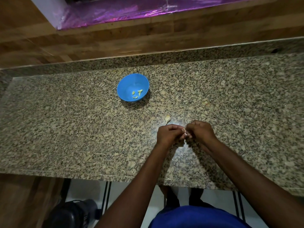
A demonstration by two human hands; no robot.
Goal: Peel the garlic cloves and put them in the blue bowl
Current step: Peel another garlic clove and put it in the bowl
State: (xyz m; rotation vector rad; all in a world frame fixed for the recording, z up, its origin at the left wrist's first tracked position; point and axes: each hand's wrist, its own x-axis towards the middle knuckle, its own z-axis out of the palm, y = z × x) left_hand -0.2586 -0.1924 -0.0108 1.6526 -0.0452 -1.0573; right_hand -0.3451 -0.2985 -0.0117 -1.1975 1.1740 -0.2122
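Note:
The blue bowl (125, 83) stands on the granite counter (65, 125) and holds several pale peeled garlic cloves (137, 94). My left hand (167, 134) and my right hand (200, 131) meet just above the counter's near part, fingers curled. Between their fingertips they pinch a small garlic clove (184, 131), mostly hidden by the fingers. Just beyond my left hand, a remaining piece of the garlic bulb (167, 118) lies on the counter, about a hand's width nearer than the bowl.
A wooden wall panel (82, 38) rises behind the counter, with shiny purple foil (115, 12) above it. The counter's front edge (98, 175) runs below my forearms. A dark container (74, 213) stands on the floor at lower left.

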